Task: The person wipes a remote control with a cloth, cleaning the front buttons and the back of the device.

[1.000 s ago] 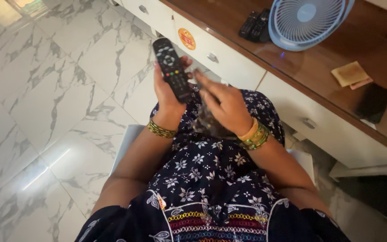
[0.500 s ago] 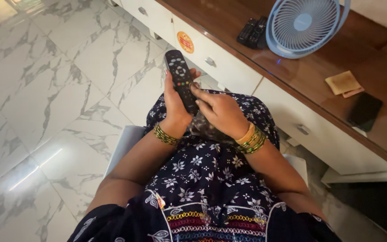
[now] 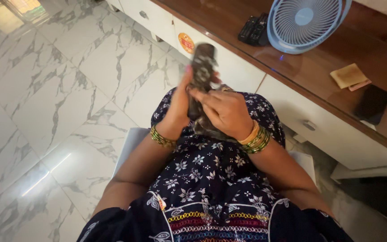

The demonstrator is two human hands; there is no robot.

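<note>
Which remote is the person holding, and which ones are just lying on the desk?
The blurred black remote is gripped between the left hand and right hand, above the lap. The two other remotes lie untouched on the wooden desk, beside the blue fan.

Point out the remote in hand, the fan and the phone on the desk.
Remote [image 3: 201, 60]: head view, blurred upper end above the fingers.
Fan [image 3: 304, 20]: head view, centre of the grille.
Phone [image 3: 372, 104]: head view, middle of its dark face.
</note>
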